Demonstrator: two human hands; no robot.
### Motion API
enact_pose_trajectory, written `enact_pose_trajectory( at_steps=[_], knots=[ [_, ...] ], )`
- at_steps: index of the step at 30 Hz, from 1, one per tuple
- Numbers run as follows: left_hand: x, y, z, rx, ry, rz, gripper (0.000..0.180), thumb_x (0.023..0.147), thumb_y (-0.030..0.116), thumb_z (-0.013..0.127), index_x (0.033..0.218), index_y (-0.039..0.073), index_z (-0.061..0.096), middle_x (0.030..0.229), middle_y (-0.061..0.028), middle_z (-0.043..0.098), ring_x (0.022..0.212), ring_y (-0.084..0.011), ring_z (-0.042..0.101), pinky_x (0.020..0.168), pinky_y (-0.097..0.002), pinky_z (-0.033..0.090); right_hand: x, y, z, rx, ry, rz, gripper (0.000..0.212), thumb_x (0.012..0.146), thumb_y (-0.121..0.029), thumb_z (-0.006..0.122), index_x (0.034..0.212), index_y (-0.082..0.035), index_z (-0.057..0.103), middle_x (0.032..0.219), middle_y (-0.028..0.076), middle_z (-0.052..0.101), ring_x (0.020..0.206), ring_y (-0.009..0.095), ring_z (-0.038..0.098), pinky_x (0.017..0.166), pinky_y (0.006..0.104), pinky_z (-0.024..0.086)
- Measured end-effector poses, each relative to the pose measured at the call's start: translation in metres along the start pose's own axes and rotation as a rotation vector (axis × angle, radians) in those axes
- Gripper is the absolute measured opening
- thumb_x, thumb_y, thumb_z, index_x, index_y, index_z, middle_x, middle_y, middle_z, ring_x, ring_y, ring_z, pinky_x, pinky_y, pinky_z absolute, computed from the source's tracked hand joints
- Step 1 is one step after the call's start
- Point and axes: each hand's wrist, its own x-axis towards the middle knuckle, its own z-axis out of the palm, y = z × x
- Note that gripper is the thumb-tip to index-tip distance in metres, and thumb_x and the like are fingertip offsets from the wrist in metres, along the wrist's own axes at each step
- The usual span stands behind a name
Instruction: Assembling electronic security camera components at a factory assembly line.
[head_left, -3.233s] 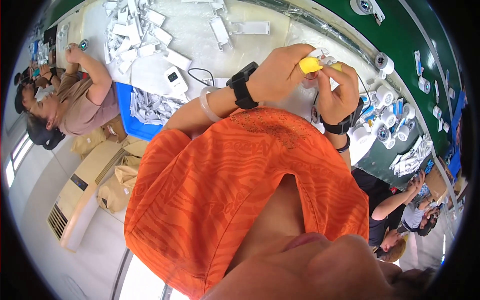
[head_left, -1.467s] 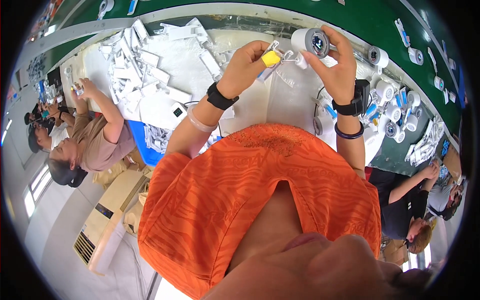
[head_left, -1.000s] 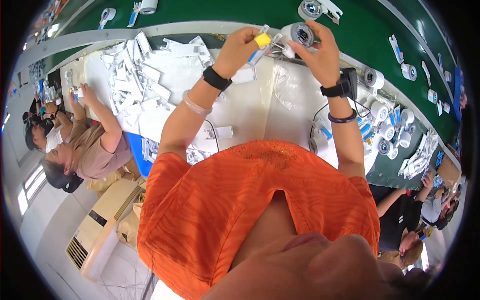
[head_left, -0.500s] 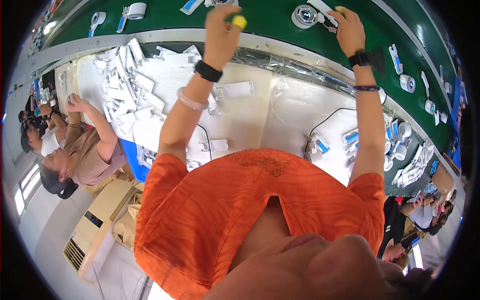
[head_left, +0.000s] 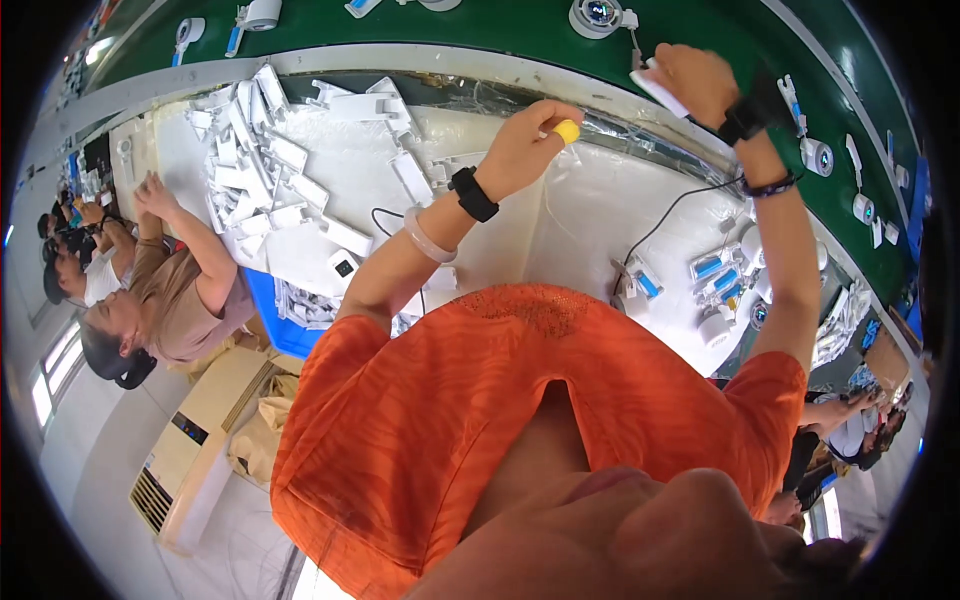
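Note:
My right hand point(head_left: 697, 85) is closed over a long white plastic housing point(head_left: 660, 92) at the near edge of the green belt. A thin lead and small bracket run from near it to a round white spotlight head point(head_left: 597, 17) with a glass lens. My left hand point(head_left: 525, 147) hovers over the near edge of the belt, its fingers loosely bent with the tips slightly apart. A yellow finger cot point(head_left: 567, 131) covers its thumb, and nothing shows in its grasp. Below that hand lie white plastic housings point(head_left: 412, 178) on the white worktable.
A heap of white housings point(head_left: 250, 165) covers the left of the table, beside a blue bin point(head_left: 275, 315). Blue-labelled parts point(head_left: 715, 275) and a black cable point(head_left: 665, 222) lie at right. More spotlights point(head_left: 815, 155) sit on the belt point(head_left: 500, 35). A co-worker point(head_left: 170, 300) sits at left.
My left hand has come down and right, off the belt. My right hand now grips the white housing and has drawn it nearer, away from the spotlight head. The belt's lamps have shifted slightly.

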Motion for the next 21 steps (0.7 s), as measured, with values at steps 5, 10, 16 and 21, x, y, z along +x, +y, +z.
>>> enact_pose_trajectory(
  at_steps=[5, 10, 16, 21],
  knots=[
    [0.003, 0.006, 0.031, 0.129, 0.16, 0.174, 0.062, 0.078, 0.014, 0.069, 0.133, 0.001, 0.042, 0.113, -0.0138, 0.062, 0.098, -0.024, 0.061, 0.086, -0.0358, 0.048, -0.023, -0.071, 0.021, 1.513, 0.104, 0.328, 0.033, 0.095, -0.031, 0.063, 0.08, -0.003, 0.057, 0.071, -0.001, 0.058, 0.065, 0.006, 0.055, 0.061, 0.0244, 0.05],
    [-0.005, 0.018, 0.019, 0.177, 0.166, -0.022, 0.068, 0.074, 0.023, 0.076, 0.127, -0.003, 0.044, 0.099, -0.0136, 0.064, 0.084, -0.023, 0.064, 0.076, -0.0385, 0.052, -0.033, -0.104, 0.006, 1.457, 0.222, 0.371, 0.022, 0.093, -0.021, 0.064, 0.105, -0.003, 0.063, 0.089, 0.007, 0.065, 0.081, 0.016, 0.063, 0.069, 0.0287, 0.053],
    [-0.021, 0.073, 0.005, 0.105, 0.09, -0.17, 0.046, 0.075, 0.025, 0.076, 0.107, -0.003, 0.057, 0.075, -0.0086, 0.062, 0.051, -0.01, 0.057, 0.044, -0.0244, 0.045, -0.013, -0.106, 0.018, 0.439, 0.502, -0.193, 0.025, 0.076, -0.008, 0.072, 0.101, -0.009, 0.068, 0.116, 0.008, 0.061, 0.123, 0.029, 0.051, 0.105, 0.0471, 0.037],
    [-0.033, 0.089, -0.014, -0.024, 0.162, -0.188, 0.038, 0.083, 0.022, 0.068, 0.109, -0.004, 0.055, 0.074, -0.0079, 0.059, 0.053, -0.0099, 0.056, 0.046, -0.0241, 0.046, -0.017, -0.12, 0.011, 0.646, 0.467, -0.292, 0.013, 0.079, -0.008, 0.071, 0.09, -0.006, 0.065, 0.116, 0.009, 0.061, 0.124, 0.032, 0.051, 0.104, 0.0466, 0.039]
  ],
)
